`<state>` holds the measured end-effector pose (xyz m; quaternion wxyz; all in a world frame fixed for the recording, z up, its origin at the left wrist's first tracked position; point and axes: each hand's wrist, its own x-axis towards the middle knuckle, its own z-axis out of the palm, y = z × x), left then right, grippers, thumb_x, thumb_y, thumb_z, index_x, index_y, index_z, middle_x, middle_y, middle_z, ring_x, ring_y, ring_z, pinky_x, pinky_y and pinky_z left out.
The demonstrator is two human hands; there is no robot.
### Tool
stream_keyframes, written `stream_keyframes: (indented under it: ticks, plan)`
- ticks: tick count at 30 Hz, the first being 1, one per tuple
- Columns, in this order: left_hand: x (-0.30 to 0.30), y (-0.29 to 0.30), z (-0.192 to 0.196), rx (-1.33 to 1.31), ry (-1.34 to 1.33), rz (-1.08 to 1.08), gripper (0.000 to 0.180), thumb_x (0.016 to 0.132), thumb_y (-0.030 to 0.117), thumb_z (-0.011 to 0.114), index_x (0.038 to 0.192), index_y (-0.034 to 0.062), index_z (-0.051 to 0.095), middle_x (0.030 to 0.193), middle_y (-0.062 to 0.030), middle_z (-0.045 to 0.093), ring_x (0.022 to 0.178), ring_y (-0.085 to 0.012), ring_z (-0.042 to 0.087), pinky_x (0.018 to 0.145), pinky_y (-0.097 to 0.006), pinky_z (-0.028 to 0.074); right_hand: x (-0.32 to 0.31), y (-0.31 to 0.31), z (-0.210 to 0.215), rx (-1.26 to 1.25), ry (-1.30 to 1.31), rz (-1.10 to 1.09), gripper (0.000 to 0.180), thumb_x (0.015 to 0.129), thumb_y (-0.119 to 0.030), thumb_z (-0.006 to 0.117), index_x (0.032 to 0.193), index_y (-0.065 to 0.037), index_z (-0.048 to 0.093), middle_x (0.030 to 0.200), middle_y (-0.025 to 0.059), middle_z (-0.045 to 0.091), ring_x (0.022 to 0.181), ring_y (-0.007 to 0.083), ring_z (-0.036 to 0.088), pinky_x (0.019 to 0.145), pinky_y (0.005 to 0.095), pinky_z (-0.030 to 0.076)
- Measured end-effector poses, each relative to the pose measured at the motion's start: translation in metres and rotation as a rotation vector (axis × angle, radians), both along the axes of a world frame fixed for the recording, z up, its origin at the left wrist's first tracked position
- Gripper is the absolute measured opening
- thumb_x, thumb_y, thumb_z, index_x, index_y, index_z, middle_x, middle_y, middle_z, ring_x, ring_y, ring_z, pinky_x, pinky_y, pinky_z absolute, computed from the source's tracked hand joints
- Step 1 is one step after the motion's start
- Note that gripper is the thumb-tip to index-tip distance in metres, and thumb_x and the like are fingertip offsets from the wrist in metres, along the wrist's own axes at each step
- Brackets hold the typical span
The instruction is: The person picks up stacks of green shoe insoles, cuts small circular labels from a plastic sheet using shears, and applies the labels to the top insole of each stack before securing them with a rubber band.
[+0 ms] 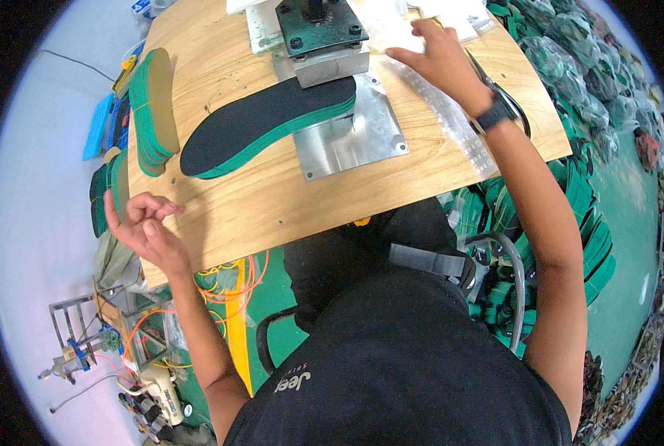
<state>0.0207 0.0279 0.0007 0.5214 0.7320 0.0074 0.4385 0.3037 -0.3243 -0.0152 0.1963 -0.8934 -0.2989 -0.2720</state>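
A stack of shoe insoles [265, 123], black on top with green edges, lies across the table, its right end under the metal block [335, 67] of a small press. My left hand [150, 232] is over the table's left front edge, holding nothing, one finger raised and the others loosely bent apart. My right hand [451, 70] reaches to the right of the press, thumb and fingers spread over white sheets [395, 30]; nothing shows in its grasp. A clear strip with small round marks [451, 119] runs beneath my right wrist.
Banded insoles [153, 111] with tan faces stand at the table's left. The press's steel base plate [350, 152] lies on the wooden table [250, 212]. A dark cable loops by my right wrist. Bagged green insoles [569, 44] pile beyond the right edge; orange hoses [254, 286] hang below.
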Motion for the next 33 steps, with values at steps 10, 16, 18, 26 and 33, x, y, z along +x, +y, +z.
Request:
stream_keyframes:
  ticks: [10,16,18,26,33]
  plan:
    - [0.053,-0.159,0.011,-0.477,0.775,-0.566,0.016,0.091,0.015,0.057,0.1,0.0021,0.062,0.074,0.002,0.056,0.058,-0.0037,0.047,0.051,-0.02,0.039,-0.149,-0.002,0.055,0.665,1.05,0.283,0.022,0.088,-0.027,0.059,0.084,-0.006,0.063,0.07,0.0008,0.062,0.06,0.0063,0.053,0.056,0.0214,0.043]
    - [0.063,-0.205,-0.002,-0.606,0.777,-0.726,0.021,0.092,0.018,0.054,0.098,-0.0005,0.061,0.078,-0.0087,0.065,0.064,-0.0137,0.062,0.057,-0.026,0.051,-0.249,-0.027,0.022,0.73,1.11,0.385,0.011,0.083,-0.011,0.064,0.085,-0.002,0.059,0.081,0.0083,0.06,0.079,0.0133,0.057,0.069,0.0282,0.046]
    - [0.061,-0.209,-0.006,-0.688,0.667,-0.744,0.016,0.088,0.012,0.058,0.098,-0.0005,0.06,0.079,-0.0101,0.065,0.066,-0.0148,0.063,0.057,-0.026,0.052,-0.254,-0.036,0.021,0.523,0.967,0.429,0.011,0.08,-0.011,0.066,0.085,-0.003,0.059,0.081,0.0112,0.06,0.076,0.0209,0.058,0.067,0.0315,0.046]
    - [0.03,-0.191,-0.012,-0.813,0.592,-0.642,0.014,0.087,0.008,0.056,0.096,-0.0018,0.06,0.081,-0.0087,0.064,0.068,-0.014,0.064,0.061,-0.027,0.054,-0.125,-0.131,0.018,0.044,0.137,-0.183,0.038,0.077,-0.011,0.061,0.111,0.004,0.053,0.104,0.0213,0.057,0.097,0.0363,0.052,0.087,0.0431,0.042]
    - [0.028,-0.184,-0.022,-0.818,0.514,-0.861,0.017,0.091,0.013,0.051,0.092,-0.0018,0.06,0.071,-0.0078,0.061,0.057,-0.0122,0.058,0.052,-0.024,0.049,-0.079,-0.158,0.02,-0.049,0.512,-0.231,0.051,0.075,-0.009,0.062,0.122,0.003,0.048,0.079,0.0142,0.06,0.069,0.0263,0.059,0.063,0.0337,0.047]
